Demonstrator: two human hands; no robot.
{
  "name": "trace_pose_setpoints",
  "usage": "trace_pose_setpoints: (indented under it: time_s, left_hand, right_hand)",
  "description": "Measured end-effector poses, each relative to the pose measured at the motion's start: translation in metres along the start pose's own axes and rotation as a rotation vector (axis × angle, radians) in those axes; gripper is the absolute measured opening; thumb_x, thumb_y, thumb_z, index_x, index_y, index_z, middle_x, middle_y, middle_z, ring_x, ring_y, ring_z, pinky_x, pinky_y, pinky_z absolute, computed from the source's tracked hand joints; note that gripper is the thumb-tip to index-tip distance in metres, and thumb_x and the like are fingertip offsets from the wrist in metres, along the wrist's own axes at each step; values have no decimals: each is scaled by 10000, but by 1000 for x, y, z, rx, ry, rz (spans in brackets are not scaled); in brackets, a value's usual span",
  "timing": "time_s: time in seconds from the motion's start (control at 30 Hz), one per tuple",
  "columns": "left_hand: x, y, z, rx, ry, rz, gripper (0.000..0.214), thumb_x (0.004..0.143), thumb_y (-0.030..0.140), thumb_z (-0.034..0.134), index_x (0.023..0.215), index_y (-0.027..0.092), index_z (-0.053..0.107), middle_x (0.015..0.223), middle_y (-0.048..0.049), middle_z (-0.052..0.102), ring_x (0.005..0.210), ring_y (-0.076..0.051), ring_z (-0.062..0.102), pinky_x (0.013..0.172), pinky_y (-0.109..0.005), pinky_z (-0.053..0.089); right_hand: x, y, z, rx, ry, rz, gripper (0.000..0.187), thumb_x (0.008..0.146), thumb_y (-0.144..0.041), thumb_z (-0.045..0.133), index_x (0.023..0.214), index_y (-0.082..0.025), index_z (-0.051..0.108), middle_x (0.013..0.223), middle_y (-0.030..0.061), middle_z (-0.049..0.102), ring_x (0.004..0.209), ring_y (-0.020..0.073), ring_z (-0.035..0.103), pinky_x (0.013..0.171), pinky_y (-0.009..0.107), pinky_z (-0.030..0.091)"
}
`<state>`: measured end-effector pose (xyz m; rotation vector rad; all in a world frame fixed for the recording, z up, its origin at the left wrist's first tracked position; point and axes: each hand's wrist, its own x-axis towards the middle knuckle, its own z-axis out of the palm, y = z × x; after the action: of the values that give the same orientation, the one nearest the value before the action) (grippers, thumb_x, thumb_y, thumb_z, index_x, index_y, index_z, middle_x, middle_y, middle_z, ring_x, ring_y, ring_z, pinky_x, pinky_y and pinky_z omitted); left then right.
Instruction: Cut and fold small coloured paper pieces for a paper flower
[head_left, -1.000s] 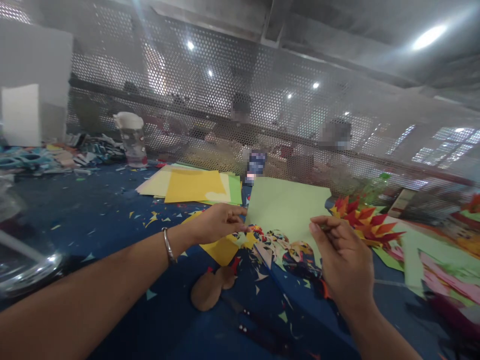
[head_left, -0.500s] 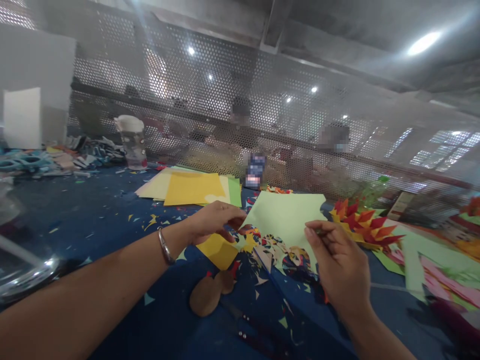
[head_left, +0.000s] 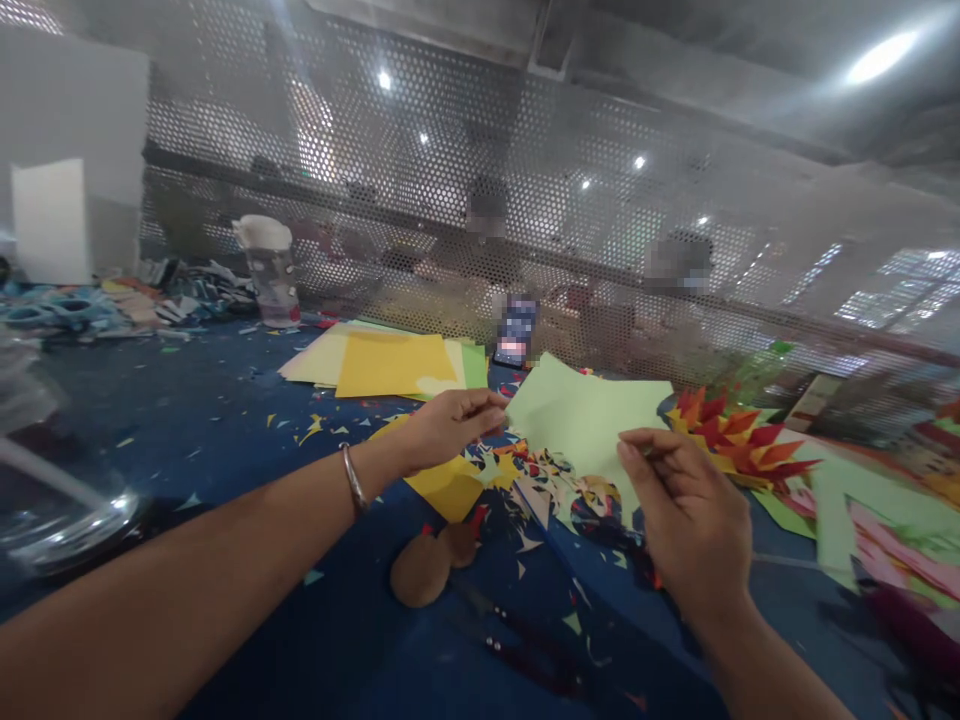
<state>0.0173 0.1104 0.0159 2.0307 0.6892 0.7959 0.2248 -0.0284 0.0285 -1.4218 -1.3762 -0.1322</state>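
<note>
A pale green sheet of paper (head_left: 589,420) is held up over the table between my two hands. My left hand (head_left: 454,425), with a silver bangle at the wrist, pinches its left edge. My right hand (head_left: 694,510) grips the right edge between thumb and bent fingers. Under the sheet lies a heap of coloured paper scraps (head_left: 547,475). A yellow paper piece (head_left: 448,487) rests below my left hand. Nearer to me are brown rounded pieces (head_left: 420,570) and a dark pair of scissors (head_left: 517,635), partly lost in shadow.
Stacked yellow and green sheets (head_left: 390,367) lie behind my left hand. A phone (head_left: 516,330) leans near the perforated screen (head_left: 420,210). Red and orange folded paper (head_left: 739,430) sits at right. A lidded cup (head_left: 268,270) and cut scraps (head_left: 67,305) are at far left.
My left fingers have closed on the sheet's left edge, where they were spread before. The sheet's far edge now bends differently, with its left corner raised. My right hand keeps its grip.
</note>
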Motion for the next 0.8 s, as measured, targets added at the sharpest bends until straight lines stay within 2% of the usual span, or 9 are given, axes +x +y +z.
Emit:
trace_pose_setpoints:
  time_s: [0.07, 0.13, 0.17, 0.27, 0.4, 0.53, 0.63, 0.7, 0.8]
  left_hand:
    - [-3, 1, -15, 95, -30, 38, 431, 873, 370, 420, 1288, 258, 451, 1116, -64, 630, 952, -180, 565, 747, -275, 423]
    - [-8, 3, -34, 307, -54, 33, 411, 852, 330, 454, 1251, 243, 494, 1216, -81, 587, 1041, -205, 544, 805, -294, 414]
    - [-12, 3, -42, 413, -104, 1, 368, 822, 323, 492, 1167, 219, 564, 1156, -90, 619, 999, -216, 563, 798, -303, 416]
    - [-20, 6, -59, 615, -316, -39, 409, 710, 360, 626, 1089, 209, 613, 1089, -81, 646, 998, -249, 554, 844, -328, 395]
    - [-21, 8, -57, 809, -396, -38, 500, 610, 410, 707, 1065, 218, 630, 1090, -99, 636, 1032, -303, 496, 888, -388, 338]
    - [-14, 7, -50, 839, -399, -52, 474, 573, 431, 726, 997, 235, 645, 1020, -96, 644, 984, -291, 493, 849, -362, 335]
    - [-13, 5, -52, 826, -417, -53, 354, 584, 410, 712, 878, 222, 653, 974, -78, 645, 943, -266, 500, 827, -340, 342]
    - [-13, 4, -56, 810, -404, -56, 242, 615, 343, 680, 814, 212, 639, 936, -56, 652, 935, -251, 507, 830, -337, 345]
    - [-15, 4, -64, 728, -367, -81, 203, 656, 221, 585, 857, 204, 611, 920, -29, 656, 880, -205, 549, 785, -294, 375]
  right_hand:
    - [1, -1, -1, -20, 38, -14, 104, 843, -273, 611, 921, -206, 625, 702, -13, 615, 565, 108, 552, 525, 220, 424]
    - [2, -1, -3, -27, 69, -22, 109, 842, -271, 614, 923, -199, 627, 702, -6, 620, 569, 113, 559, 513, 221, 418]
    - [3, -1, -3, -27, 79, -25, 110, 841, -271, 615, 921, -197, 628, 700, -3, 621, 568, 114, 559, 509, 221, 416]
    - [2, -2, -3, -16, 71, -37, 108, 842, -273, 612, 914, -194, 630, 700, -1, 620, 567, 115, 557, 515, 224, 425]
    - [2, -2, -3, -14, 59, -51, 113, 846, -275, 605, 924, -196, 627, 717, 4, 620, 574, 121, 556, 520, 232, 432]
    - [2, -3, -3, -34, 58, -48, 113, 851, -283, 598, 925, -203, 626, 711, 2, 616, 553, 118, 547, 500, 233, 426]
    - [2, -3, -4, -38, 52, -47, 108, 852, -284, 595, 918, -205, 626, 714, 0, 623, 551, 115, 555, 511, 229, 439]
    - [3, -3, -3, -41, 57, -56, 97, 852, -278, 595, 909, -205, 627, 729, 0, 630, 569, 111, 566, 547, 224, 457]
    - [3, -4, -3, -54, 64, -63, 93, 851, -277, 596, 903, -208, 627, 727, -3, 634, 567, 106, 569, 559, 217, 465]
